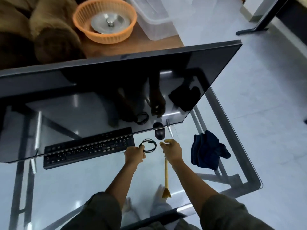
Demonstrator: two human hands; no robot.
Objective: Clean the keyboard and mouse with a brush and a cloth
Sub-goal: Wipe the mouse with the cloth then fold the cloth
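- The coiled black cable (148, 145) is being pinched by the left hand (134, 153); the grip is closed narrowly on the coil's near-left edge, just beside the right end of the keyboard (86, 151).
- The right hand (172, 151) is being held just above the glass counter (74, 185), fingers partly curled with thumb and forefinger a little apart; whether anything is being gripped cannot be told.
- The brush (166, 178) is being crossed by the right wrist; its pale handle is lying on the glass, with the bristles pointing toward the near edge of the counter.
- The black mouse (159, 133) is being partly hidden under the lower rim of the monitor (99, 90), just beyond the right hand's fingertips.
- The dark blue cloth (207, 151) is lying crumpled near the counter's right edge, apart from both hands.
- The keyboard is lying left of the hands, its far rows being covered by the monitor.
- Key legends are too blurred to be read; no brand can be made out.
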